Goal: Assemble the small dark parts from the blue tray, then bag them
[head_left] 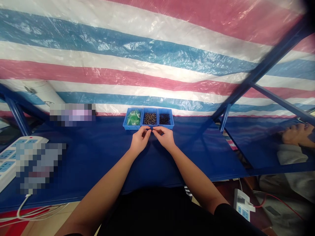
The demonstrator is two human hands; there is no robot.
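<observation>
Left hand [139,140] and right hand [165,137] nearly fingertip-to-fingertip, can't tell if gripping; keep both steady beside blue parts bins [132,127]

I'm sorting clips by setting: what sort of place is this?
Probably a makeshift small-parts workstation: three blue bins, two holding many small pieces, stand on a blue table before a striped plastic sheet.

Makeshift workshop: striped tarp sheeting [147,55], blue bench [93,155], bins [131,127] of small parts [150,118], power strip [11,164].
</observation>
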